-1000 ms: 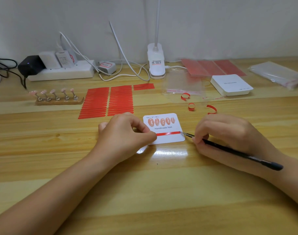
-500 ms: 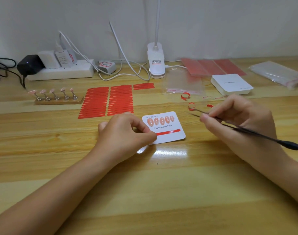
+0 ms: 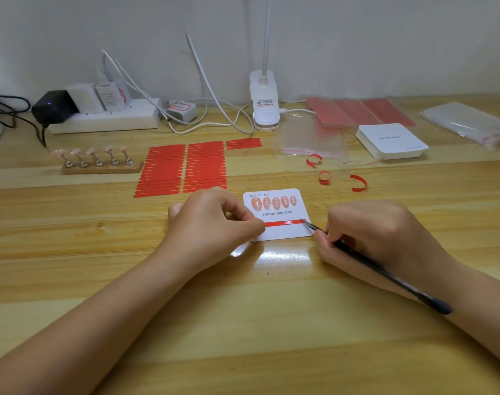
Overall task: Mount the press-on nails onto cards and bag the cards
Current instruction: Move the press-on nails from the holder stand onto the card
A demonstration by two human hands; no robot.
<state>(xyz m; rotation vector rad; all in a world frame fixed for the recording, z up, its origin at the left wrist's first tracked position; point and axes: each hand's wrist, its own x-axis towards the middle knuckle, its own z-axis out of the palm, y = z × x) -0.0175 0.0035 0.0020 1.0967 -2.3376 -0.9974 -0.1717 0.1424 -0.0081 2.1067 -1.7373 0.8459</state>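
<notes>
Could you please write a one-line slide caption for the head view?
Left hand steadies the nail card while right hand picks at its red strip with tweezers.

One card (image 3: 283, 232) at frame centre carries five nails (image 3: 275, 203). Left of centre, five more nails (image 3: 90, 151) sit on a stand. Three curled red strips (image 3: 358, 183) lie right of centre.

A plain white wall (image 3: 357, 38) rises behind a glossy pale wooden desk (image 3: 243, 323). A white clip lamp (image 3: 264, 101) stands at the desk's far edge, its stem running up out of view. Light glares off the desk (image 3: 283, 255).
</notes>
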